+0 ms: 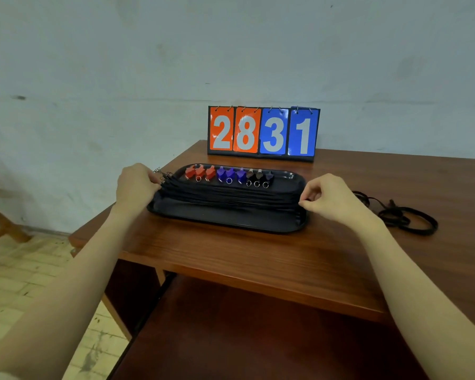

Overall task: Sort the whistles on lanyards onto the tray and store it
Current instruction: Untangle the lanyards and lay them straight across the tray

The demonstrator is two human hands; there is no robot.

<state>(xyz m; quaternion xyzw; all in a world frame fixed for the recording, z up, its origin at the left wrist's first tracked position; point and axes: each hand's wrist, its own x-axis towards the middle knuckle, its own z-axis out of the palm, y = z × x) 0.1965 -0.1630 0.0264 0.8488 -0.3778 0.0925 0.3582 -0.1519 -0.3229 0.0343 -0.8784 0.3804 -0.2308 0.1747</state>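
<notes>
The desk (258, 256) carries the black tray (225, 219) near its back-left corner, whistles (228, 175) lined along the far rim. Both hands, left hand (136, 185) and right hand (332, 200), pinch the lanyards (231, 194) at the tray's ends; an uneven lift may spill the whistles, I think.

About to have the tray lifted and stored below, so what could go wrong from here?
1. The lanyard bundle lies loose across the tray, its clip ends by the left hand past the rim; they could slide off or snag.
2. The whistles sit unsecured in a row and may mix if the tray tilts.
3. A black cord lies on the desk beside the right hand and could get dragged along.
</notes>
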